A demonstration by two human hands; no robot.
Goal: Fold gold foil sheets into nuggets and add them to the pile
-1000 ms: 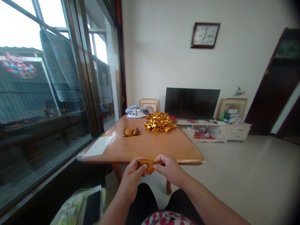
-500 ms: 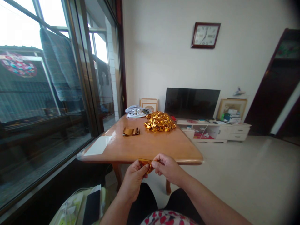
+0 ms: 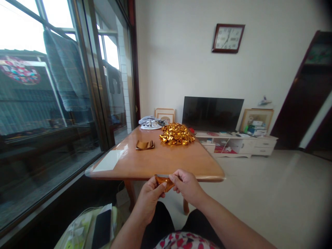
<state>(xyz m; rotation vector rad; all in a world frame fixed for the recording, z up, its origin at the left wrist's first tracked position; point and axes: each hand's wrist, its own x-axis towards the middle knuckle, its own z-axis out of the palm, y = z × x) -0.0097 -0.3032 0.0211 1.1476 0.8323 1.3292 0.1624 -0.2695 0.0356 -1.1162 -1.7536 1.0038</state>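
Note:
Between my hands, just off the table's near edge, is a small folded piece of gold foil paper [image 3: 166, 181], shiny and boat-like. My left hand [image 3: 151, 192] is closed on its left end, thumb pressed to the front. On the other end, my right hand [image 3: 184, 184] pinches the upper right corner between thumb and fingers. Farther back on the wooden table [image 3: 166, 162] lies a heap of folded gold foil pieces [image 3: 176, 134]. Left of the heap rests a short stack of flat gold foil sheets [image 3: 145, 144], slightly curled.
A pale sheet [image 3: 109, 160] lies at the table's left corner, and a white cloth bundle [image 3: 153, 123] at its far end. At lower left, a phone [image 3: 102, 226] rests on a greenish seat. A window [image 3: 52, 121] runs along the left; a television [image 3: 212, 114] stands beyond.
The foil piece has turned and spread, showing more of its front face and an opening along its top. My right hand has shifted slightly right, still pinching it.

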